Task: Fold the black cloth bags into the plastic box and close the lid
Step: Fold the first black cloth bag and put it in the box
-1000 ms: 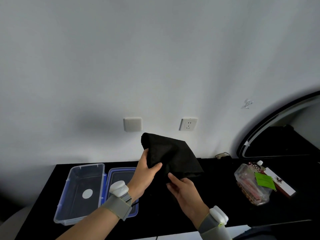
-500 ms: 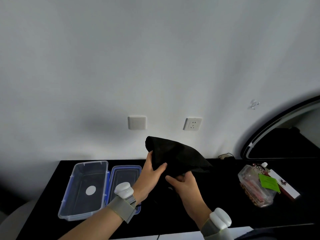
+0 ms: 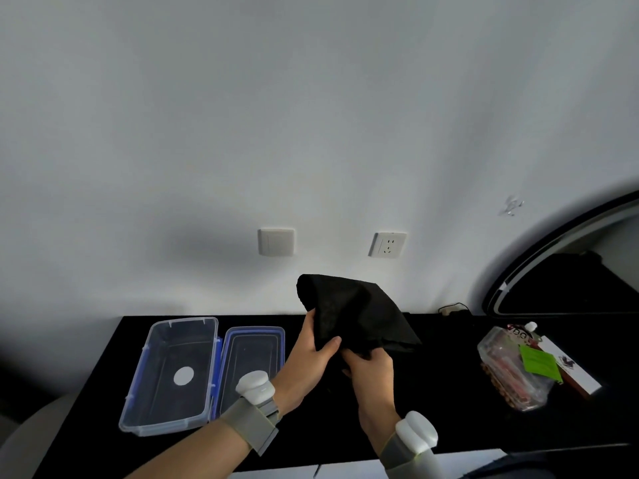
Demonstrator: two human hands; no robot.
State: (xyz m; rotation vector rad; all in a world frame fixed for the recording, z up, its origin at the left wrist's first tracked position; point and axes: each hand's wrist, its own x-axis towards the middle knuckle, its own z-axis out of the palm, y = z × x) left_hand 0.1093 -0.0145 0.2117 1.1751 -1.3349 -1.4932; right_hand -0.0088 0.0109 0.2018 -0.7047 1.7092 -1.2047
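Note:
A black cloth bag (image 3: 352,312) is held up above the black table, partly folded. My left hand (image 3: 311,354) grips its left edge, thumb across the front. My right hand (image 3: 371,366) pinches the bag's lower edge just to the right of the left hand. The clear plastic box (image 3: 155,347) with blue trim stands open and empty at the left of the table, a white round sticker on its floor. Its blue-rimmed lid (image 3: 254,333) lies flat beside it, on the box's right.
The black table (image 3: 449,409) runs along a white wall with a switch (image 3: 276,242) and a socket (image 3: 387,244). A clear packet (image 3: 508,371) with a green label and a white carton (image 3: 570,368) lie at the right. A dark curved frame (image 3: 553,243) rises at far right.
The bag has come lower toward the table. My right hand has moved up and left along the bag's lower edge, closer to my left hand.

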